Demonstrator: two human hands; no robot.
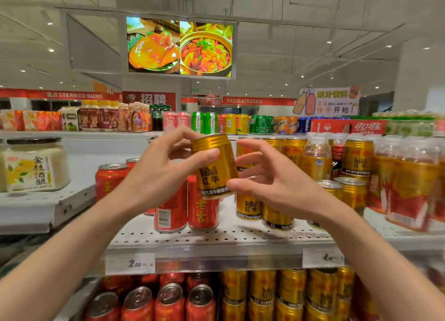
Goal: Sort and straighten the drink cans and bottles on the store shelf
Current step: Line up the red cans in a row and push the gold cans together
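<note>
A gold Red Bull can (214,164) is held tilted in the air above the white perforated shelf (216,236). My left hand (166,169) grips it, thumb across its front and fingers behind its top. My right hand (267,176) is beside it on the right, fingers spread and curled, its thumb tip touching the can's lower right edge. Under the can stand red cans (203,212), and to the right gold Red Bull cans (249,206) stand on the same shelf.
A glass jar with a yellow label (33,164) sits on the left shelf. Wrapped bottle packs (409,176) crowd the right. The lower shelf holds rows of red cans (168,301) and gold cans (277,294). Price tags (131,263) line the shelf edge.
</note>
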